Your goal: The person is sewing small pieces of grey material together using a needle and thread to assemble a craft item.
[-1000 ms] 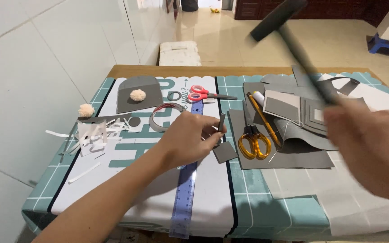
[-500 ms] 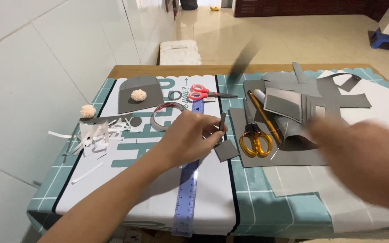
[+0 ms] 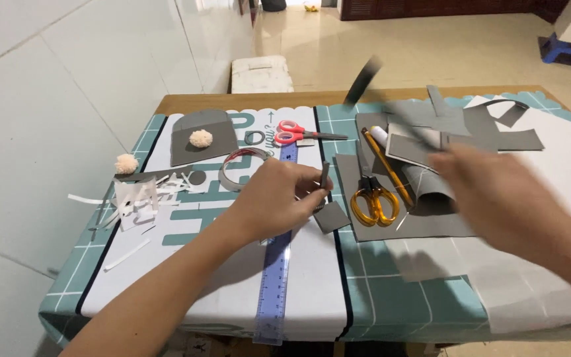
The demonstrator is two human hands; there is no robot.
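**Two hands over a craft table with grey card**

Head view: the left hand (image 3: 277,201) pinches a thin dark grey upright punch tool (image 3: 324,177) between fingertips, standing it on a small square of grey card (image 3: 332,217) that lies flat on the table, just right of a translucent blue plastic ruler (image 3: 276,274). The right hand (image 3: 497,198), blurred, is clenched around a dark hammer (image 3: 391,106) with a black head raised over the far table edge. Yellow-handled scissors (image 3: 371,201) and a yellow pencil (image 3: 386,165) rest on a large matte grey card sheet (image 3: 424,221). Red-handled scissors (image 3: 295,134), fluffy cream pompoms (image 3: 200,138) and white paper scraps (image 3: 133,201) lie on the teal checked tablecloth (image 3: 398,291).
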